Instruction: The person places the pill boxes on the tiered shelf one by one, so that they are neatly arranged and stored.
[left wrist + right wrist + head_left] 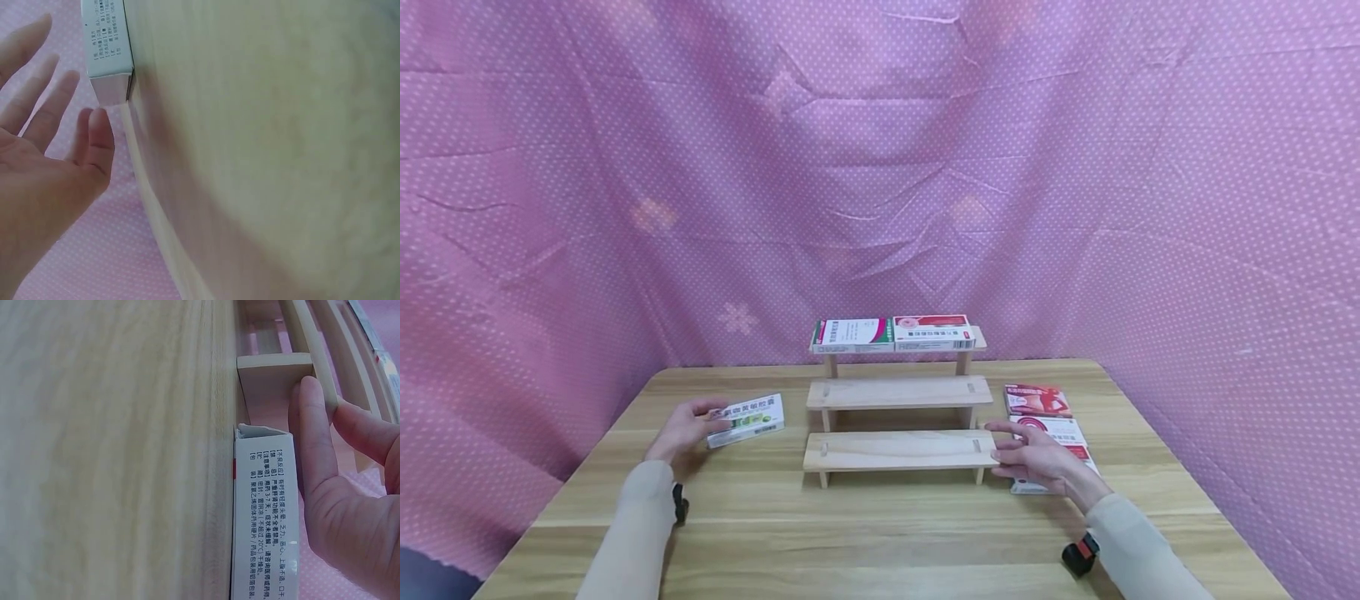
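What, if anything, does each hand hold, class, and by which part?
The right hand pinches the lowest shelf by its right end; the left hand, near a box, holds nothing.

Right hand (350, 509) with fingertips on the wooden stand (275, 378), beside a white box (265, 519)

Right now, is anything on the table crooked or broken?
Yes, a bit. The white-and-green box by the left hand is slanted, not lined up with the wooden stand. On the right, one white box has an end flap that looks slightly open.
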Action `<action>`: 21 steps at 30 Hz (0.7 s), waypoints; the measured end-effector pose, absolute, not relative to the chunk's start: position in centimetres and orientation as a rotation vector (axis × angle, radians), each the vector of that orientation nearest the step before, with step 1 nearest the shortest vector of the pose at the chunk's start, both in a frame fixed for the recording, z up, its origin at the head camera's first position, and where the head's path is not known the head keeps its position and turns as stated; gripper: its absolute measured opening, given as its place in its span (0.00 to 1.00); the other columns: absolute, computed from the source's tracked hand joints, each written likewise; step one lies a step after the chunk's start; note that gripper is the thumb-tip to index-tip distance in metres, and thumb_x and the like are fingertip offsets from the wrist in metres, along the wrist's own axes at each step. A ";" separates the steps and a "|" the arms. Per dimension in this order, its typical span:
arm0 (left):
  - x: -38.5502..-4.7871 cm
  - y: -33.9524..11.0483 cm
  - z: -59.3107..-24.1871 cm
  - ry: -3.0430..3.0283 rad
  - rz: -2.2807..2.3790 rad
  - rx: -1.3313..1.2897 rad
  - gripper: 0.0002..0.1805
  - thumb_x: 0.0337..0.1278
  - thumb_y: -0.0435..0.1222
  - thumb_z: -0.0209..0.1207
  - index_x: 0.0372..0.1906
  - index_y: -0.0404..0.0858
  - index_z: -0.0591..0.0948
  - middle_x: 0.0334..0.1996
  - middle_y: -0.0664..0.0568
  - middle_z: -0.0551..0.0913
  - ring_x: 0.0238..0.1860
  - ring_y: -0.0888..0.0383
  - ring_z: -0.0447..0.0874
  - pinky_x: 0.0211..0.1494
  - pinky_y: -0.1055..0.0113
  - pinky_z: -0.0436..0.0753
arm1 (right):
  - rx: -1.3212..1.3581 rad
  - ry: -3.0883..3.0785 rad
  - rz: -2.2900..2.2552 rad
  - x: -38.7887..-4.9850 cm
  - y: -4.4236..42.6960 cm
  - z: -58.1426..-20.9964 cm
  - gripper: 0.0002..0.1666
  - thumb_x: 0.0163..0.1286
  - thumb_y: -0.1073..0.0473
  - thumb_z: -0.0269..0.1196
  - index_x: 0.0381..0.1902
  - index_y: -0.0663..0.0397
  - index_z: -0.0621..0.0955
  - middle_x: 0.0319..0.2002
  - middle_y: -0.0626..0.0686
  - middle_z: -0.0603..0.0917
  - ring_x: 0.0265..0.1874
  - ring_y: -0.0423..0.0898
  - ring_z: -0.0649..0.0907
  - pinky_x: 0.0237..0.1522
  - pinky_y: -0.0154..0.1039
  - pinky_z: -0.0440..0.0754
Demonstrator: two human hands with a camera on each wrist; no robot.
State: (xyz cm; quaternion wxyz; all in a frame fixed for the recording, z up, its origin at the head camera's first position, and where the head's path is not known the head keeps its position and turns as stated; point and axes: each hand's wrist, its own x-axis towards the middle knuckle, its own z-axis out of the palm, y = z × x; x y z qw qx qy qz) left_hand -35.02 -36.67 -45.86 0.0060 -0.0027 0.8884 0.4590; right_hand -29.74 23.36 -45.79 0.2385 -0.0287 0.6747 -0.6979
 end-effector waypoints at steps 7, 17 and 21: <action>-35.1 -36.9 -46.1 2.713 1.446 -0.012 0.36 0.53 0.31 0.66 0.68 0.28 0.67 0.62 0.29 0.72 0.58 0.39 0.73 0.66 0.45 0.67 | -0.073 1.850 -1.915 -29.8 23.4 -45.9 0.39 0.70 0.67 0.59 0.75 0.61 0.57 0.52 0.60 0.76 0.45 0.47 0.84 0.54 0.46 0.85; -35.1 -37.2 -46.7 2.686 1.375 0.069 0.42 0.43 0.25 0.68 0.68 0.29 0.66 0.60 0.28 0.71 0.54 0.44 0.74 0.51 0.68 0.71 | -0.106 1.847 -1.907 -29.6 23.3 -45.7 0.40 0.70 0.68 0.59 0.75 0.61 0.56 0.54 0.61 0.74 0.45 0.46 0.84 0.55 0.47 0.85; -35.0 -37.1 -46.4 2.671 1.345 0.096 0.43 0.41 0.25 0.68 0.69 0.29 0.66 0.61 0.29 0.70 0.55 0.44 0.73 0.53 0.66 0.71 | -0.100 1.846 -1.906 -29.7 23.4 -45.7 0.39 0.70 0.68 0.59 0.75 0.61 0.57 0.53 0.61 0.74 0.45 0.46 0.84 0.55 0.47 0.85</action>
